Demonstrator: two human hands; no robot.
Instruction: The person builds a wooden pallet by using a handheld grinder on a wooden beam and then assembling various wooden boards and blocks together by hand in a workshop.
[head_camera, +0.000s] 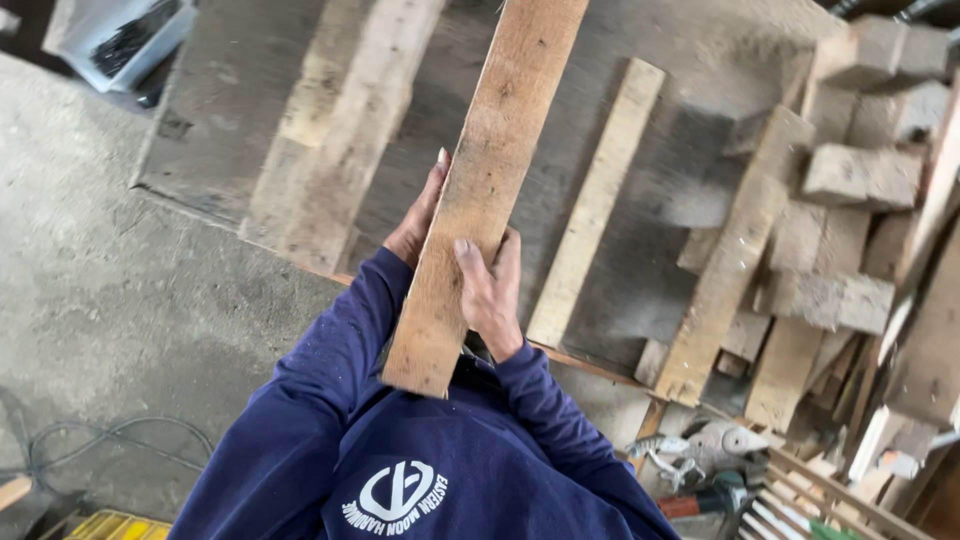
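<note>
Both hands clamp one plank (480, 190): our left hand (418, 222) under its edge, right hand (490, 290) wrapped over; lifted off the workbench (640, 300) beyond, not yet set down.

Navy long-sleeved sweatshirt, white round emblem

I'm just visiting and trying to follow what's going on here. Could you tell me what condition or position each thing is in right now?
Long plank: lifted off the table, gripped on both edges.
Left hand: clasping the plank's left edge.
Right hand: clasping the plank's right edge, thumb on top.
Work table: dusty, boards lying flat on it.
Narrow strip: lying flat, untouched.
Offcut blocks: piled loosely at the right.
Cable: loose on the floor.
</note>
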